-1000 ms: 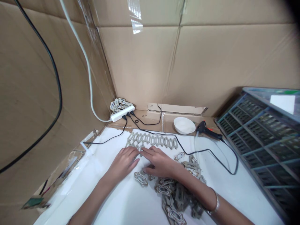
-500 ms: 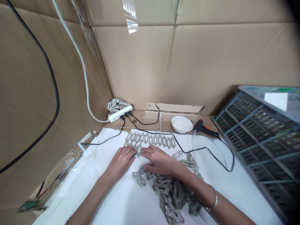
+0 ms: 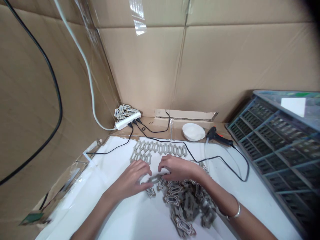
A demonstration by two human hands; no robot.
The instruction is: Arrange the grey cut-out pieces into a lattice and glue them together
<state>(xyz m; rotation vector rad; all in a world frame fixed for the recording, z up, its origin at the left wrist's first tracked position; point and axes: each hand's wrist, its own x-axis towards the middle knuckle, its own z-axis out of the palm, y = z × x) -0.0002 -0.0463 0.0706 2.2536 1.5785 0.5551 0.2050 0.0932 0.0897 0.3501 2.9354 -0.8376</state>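
Observation:
Two rows of small grey ornate frame pieces lie on the white tabletop, a long back row and a short front row. My left hand is just in front of the short row, its thumb and fingers apart. A loose grey frame piece, slightly blurred, is between my two hands, near the fingertips of both. My right hand hovers with bent, parted fingers at the back of a heap of frame pieces. Another patterned piece sits below my left thumb.
A white power strip with plugged-in black cables stands at the back left, before a pile of similar pieces. At the back are a white bowl and a black glue gun. A grey plastic crate stands right. Cardboard walls enclose the table.
Both hands have come away from the front row, leaving a frame piece at its right end. They have moved apart and toward the heap, with another piece now between them.

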